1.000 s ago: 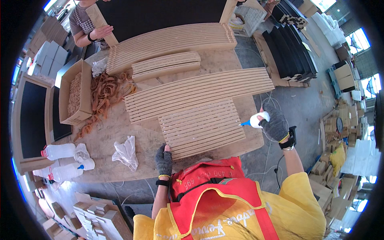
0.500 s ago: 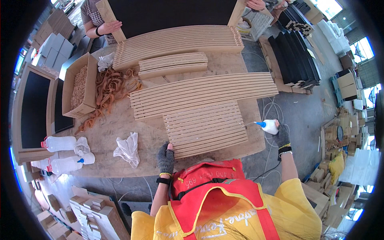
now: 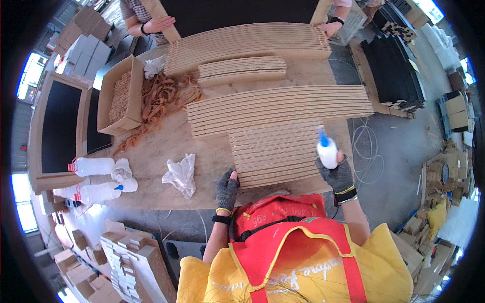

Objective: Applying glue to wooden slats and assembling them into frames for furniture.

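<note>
My right hand (image 3: 336, 172), in a grey fingerless glove, is wrapped round a white squeeze bottle (image 3: 327, 154) with a blue nozzle. The bottle is above the right end of a set of pale wooden slats (image 3: 277, 154) laid side by side on the table, its nozzle pointing away from me. At the slats' near left corner my left hand (image 3: 228, 191), gloved too, is closed against their ends, thumb on the wood; the other fingertips are hidden. Directly beyond lies a row of longer slats (image 3: 278, 108).
A crumpled white cloth (image 3: 180, 175) and clear jugs (image 3: 93, 166) lie on the left. Behind them are a cardboard box (image 3: 135, 96) of small wooden pieces and tangled brown straps (image 3: 164, 96). More slats (image 3: 247, 48) lie farther back, where other people's hands (image 3: 160, 24) hold a framed black panel (image 3: 242, 12).
My right hand has brought the bottle leftward from beyond the slats to over their right end, and the nozzle has swung from left to away. My left hand stays at the corner.
</note>
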The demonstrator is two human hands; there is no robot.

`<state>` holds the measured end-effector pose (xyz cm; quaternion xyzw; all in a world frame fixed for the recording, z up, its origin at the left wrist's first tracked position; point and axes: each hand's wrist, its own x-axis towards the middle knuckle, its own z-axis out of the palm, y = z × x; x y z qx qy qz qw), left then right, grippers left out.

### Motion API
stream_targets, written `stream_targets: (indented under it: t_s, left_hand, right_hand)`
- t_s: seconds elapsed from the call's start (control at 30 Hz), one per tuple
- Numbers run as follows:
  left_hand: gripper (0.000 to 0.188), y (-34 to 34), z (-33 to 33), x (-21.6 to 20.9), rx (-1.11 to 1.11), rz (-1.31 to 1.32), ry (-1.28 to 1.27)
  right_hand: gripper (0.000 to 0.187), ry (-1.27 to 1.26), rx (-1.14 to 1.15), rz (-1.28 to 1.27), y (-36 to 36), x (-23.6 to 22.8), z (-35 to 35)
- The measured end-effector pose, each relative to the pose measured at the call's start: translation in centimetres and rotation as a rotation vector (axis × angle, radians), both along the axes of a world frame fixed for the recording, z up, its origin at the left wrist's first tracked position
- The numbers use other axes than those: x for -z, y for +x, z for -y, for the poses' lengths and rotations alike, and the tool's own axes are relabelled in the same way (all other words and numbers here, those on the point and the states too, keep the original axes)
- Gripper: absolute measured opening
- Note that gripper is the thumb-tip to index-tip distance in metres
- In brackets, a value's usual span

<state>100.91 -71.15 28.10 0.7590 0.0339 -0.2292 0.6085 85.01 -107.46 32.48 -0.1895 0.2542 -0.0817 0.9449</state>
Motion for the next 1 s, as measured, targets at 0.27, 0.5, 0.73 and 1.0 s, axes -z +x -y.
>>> stream_targets:
  t_s: [0.27,0.5,0.73,1.0]
  left_hand:
    - [0.036,-0.2,-0.2,-0.9,0.045,-0.033,-0.038]
    - [0.037,-0.2,-0.8,0.1,0.087,-0.030,-0.011]
    - [0.037,-0.3,-0.4,-0.2,0.075,-0.055,-0.026]
    - [0.041,-0.6,-0.1,0.7,0.060,0.055,0.063]
  right_hand:
    - [0.043,-1.302,-0.201,-0.253,6.4,-2.1,-9.3]
    - [0.044,-1.553,-0.247,-0.202,7.8,-4.6,-12.5]
    - [0.044,-1.711,-0.277,-0.203,8.6,-5.8,-13.7]
    - [0.045,-1.972,-0.354,-0.117,9.1,-8.3,-15.0]
